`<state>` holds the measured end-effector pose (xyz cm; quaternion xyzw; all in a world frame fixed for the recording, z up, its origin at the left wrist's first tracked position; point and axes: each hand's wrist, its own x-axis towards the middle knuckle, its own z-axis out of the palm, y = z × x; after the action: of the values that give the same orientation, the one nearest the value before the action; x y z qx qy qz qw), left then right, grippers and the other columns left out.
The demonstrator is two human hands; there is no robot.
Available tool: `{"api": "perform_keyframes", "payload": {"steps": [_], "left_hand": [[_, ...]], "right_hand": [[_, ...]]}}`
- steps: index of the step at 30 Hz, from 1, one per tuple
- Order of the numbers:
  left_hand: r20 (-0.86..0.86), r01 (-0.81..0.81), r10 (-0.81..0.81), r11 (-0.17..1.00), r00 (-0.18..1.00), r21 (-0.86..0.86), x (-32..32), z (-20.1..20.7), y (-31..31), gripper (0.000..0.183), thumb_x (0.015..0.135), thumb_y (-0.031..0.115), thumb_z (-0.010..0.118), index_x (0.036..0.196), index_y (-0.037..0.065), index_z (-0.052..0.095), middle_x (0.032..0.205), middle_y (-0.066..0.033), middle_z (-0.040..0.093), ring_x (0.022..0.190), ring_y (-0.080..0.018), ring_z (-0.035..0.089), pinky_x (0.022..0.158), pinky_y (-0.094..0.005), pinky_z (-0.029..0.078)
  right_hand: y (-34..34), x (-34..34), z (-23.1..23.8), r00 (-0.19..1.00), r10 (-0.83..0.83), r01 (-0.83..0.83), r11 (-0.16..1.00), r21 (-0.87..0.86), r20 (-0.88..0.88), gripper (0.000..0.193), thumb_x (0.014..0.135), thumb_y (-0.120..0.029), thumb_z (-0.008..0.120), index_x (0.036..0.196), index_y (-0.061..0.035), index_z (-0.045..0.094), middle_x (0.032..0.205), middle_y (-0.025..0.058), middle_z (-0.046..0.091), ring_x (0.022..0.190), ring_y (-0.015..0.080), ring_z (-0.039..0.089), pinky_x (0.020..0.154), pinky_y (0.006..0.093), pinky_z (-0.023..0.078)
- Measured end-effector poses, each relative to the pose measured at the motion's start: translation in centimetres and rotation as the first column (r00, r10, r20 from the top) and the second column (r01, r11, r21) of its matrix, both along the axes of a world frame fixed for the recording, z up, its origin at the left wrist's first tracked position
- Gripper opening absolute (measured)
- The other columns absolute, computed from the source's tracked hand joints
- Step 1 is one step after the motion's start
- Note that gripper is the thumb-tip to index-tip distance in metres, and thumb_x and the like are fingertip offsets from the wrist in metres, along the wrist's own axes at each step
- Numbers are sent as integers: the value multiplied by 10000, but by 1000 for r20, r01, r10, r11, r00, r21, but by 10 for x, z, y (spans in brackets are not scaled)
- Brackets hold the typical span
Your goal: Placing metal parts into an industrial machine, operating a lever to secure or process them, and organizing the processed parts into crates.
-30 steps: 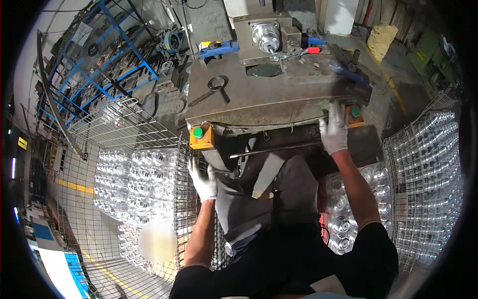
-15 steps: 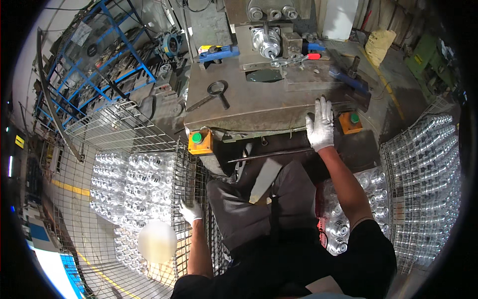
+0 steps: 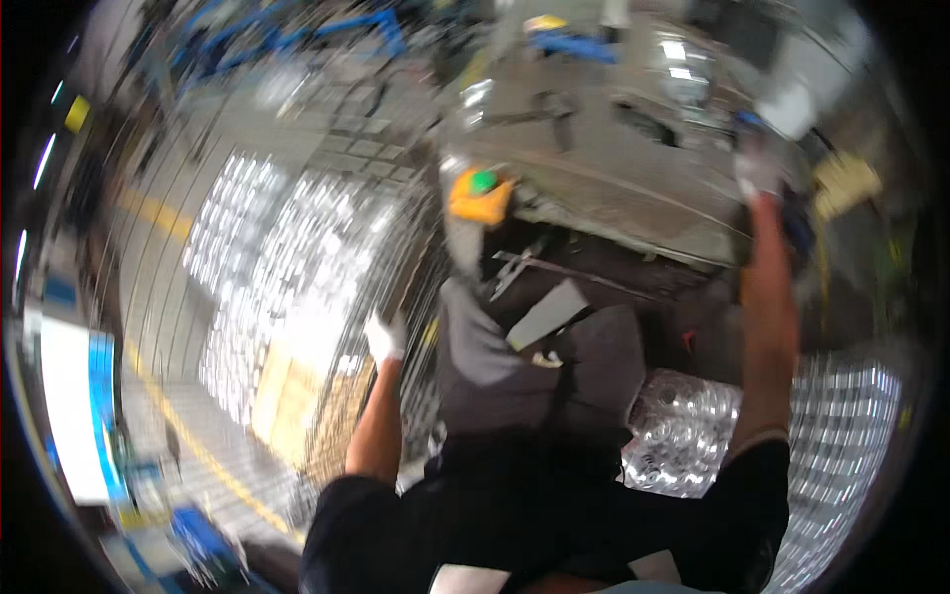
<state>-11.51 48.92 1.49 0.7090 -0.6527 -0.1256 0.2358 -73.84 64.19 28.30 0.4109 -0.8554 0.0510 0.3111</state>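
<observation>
The whole picture is smeared by motion. My left hand [image 3: 384, 339], in a white glove, is at the near side of the wire basket [image 3: 414, 262] on my left; its finger shape is blurred. Shiny metal parts [image 3: 297, 238] fill much of that basket. My right arm reaches far forward, and my gloved right hand [image 3: 759, 170] is over the right end of the machine table [image 3: 594, 183], close to a blue clamp [image 3: 749, 121]. Its fingers are too blurred to make out. A shiny cylindrical metal piece [image 3: 683, 74] is on the machine behind the table.
An orange box with a green button [image 3: 482, 195] sits at the table's left front corner. A dark ring-ended tool [image 3: 560, 111] lies on the table. More shiny parts [image 3: 688, 426] are beside my right thigh, with a stacked basket [image 3: 841, 416] further right. A yellow bag [image 3: 846, 185] stands beyond.
The view has swung left, so the machine appears further right. My right hand has left the table's front edge and moved forward. My left hand remains by the basket's side.
</observation>
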Motion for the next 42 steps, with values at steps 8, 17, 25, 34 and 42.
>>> {"api": "perform_keyframes", "payload": {"steps": [8, 17, 25, 34, 42], "left_hand": [[-193, -102, 89, 993, 977, -56, 40, 29, -45, 477, 812, 276, 592, 1207, 30, 488, 1114, -240, 528, 1073, -349, 508, 912, -397, 409], [49, -87, 87, 996, 995, -1, 79, -41, -197, 679, 683, 347, 722, 1247, 65, 470, 1214, -213, 514, 1092, -309, 529, 912, -391, 429], [255, -131, 120, 991, 959, 27, 63, -64, -313, 830, 688, 423, 689, 1383, 235, 276, 1360, -217, 320, 1094, -392, 501, 849, -472, 467], [245, -71, 5, 962, 969, 264, 61, -128, -374, 760, 696, 381, 695, 1348, 222, 339, 1096, -163, 590, 965, -318, 593, 786, -443, 485], [-327, -98, 55, 988, 944, -117, 62, -83, -336, 642, 736, 182, 706, 1282, 41, 399, 1144, -137, 518, 950, -223, 530, 834, -329, 442]], "right_hand": [[37, -17, 12, 928, 48, 37, 975, -219, 369, 582, 905, -477, 350, 1262, -29, 455, 1239, 207, 495, 1160, 356, 452, 954, 385, 357], [-34, 193, 31, 655, 223, 76, 931, -357, 722, 549, 828, -338, 595, 1257, -27, 451, 1080, 191, 604, 1059, 321, 556, 870, 353, 439], [-159, 99, 32, 567, 545, 384, 488, -784, 617, 542, 726, -286, 704, 1145, -29, 476, 991, 81, 581, 852, 183, 570, 675, 331, 483], [-159, 116, 7, 701, 421, 547, 202, -812, 576, 549, 719, -314, 712, 1109, -12, 470, 870, 75, 590, 595, 126, 545, 493, 255, 429], [-104, 182, -15, 747, 482, 197, 497, -845, 458, 700, 669, -220, 786, 1147, 46, 350, 1066, 122, 484, 940, 164, 518, 803, 269, 459]]}}
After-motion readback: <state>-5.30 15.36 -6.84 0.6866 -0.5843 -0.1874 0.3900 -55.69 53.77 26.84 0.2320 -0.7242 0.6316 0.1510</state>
